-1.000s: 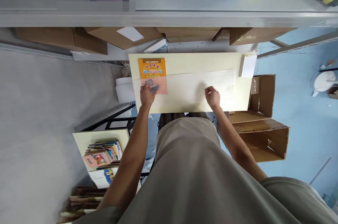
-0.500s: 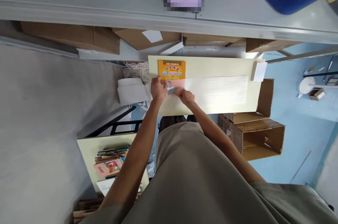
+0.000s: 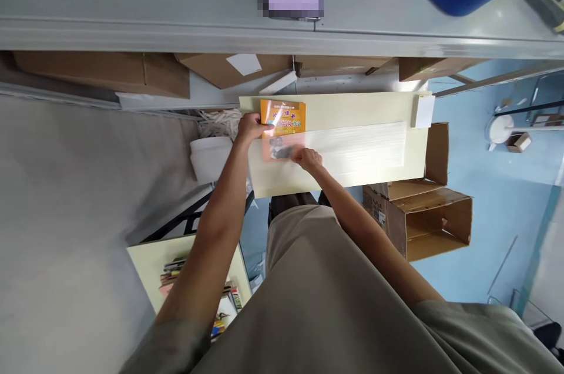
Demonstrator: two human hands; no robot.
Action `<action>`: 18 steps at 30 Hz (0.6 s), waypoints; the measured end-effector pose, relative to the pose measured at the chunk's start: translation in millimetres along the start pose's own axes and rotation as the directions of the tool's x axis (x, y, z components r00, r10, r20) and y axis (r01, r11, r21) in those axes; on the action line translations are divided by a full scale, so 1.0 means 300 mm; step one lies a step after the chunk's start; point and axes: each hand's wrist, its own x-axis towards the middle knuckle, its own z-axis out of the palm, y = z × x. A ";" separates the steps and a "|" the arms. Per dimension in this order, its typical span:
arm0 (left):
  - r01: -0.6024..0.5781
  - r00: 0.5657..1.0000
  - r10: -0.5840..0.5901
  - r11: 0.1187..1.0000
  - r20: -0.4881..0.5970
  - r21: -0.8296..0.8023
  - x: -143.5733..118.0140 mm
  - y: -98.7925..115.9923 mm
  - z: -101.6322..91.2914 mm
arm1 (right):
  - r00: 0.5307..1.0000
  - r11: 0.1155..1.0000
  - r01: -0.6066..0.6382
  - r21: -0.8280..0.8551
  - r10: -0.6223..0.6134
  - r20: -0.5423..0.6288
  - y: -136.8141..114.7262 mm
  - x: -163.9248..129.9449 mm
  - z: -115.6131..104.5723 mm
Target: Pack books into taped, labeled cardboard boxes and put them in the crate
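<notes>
Left hand [image 3: 251,126] is gripping the book [image 3: 282,121] at its left edge, far-left on the tabletop [image 3: 352,105]; right hand [image 3: 308,158] is pressing flat on the film [image 3: 352,148]. Book likely light, bendy; film slippery.

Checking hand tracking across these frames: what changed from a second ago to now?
The right hand crossed from the sheet's right part to the orange book and now rests at its lower right corner. The left hand moved from the book's bottom edge up to its left edge, fingers curled on it. The book, the translucent sheet over its lower part and the pale table kept their places.
</notes>
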 end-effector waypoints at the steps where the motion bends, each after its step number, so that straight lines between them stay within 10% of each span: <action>1: 0.006 1.000 -0.006 1.000 -0.019 0.003 -0.020 0.018 -0.006 | 1.000 1.000 0.025 0.010 -0.025 -0.007 0.010 0.001 0.005; 7: -0.071 0.984 0.065 0.997 -0.164 -0.027 -0.156 0.199 0.030 | 0.942 0.930 0.332 0.159 -0.336 0.001 0.211 -0.007 0.001; 18: -0.390 0.876 0.394 0.918 -0.277 0.071 -0.519 0.764 0.188 | 0.906 0.800 0.396 0.451 -0.263 -0.331 1.072 0.031 -0.235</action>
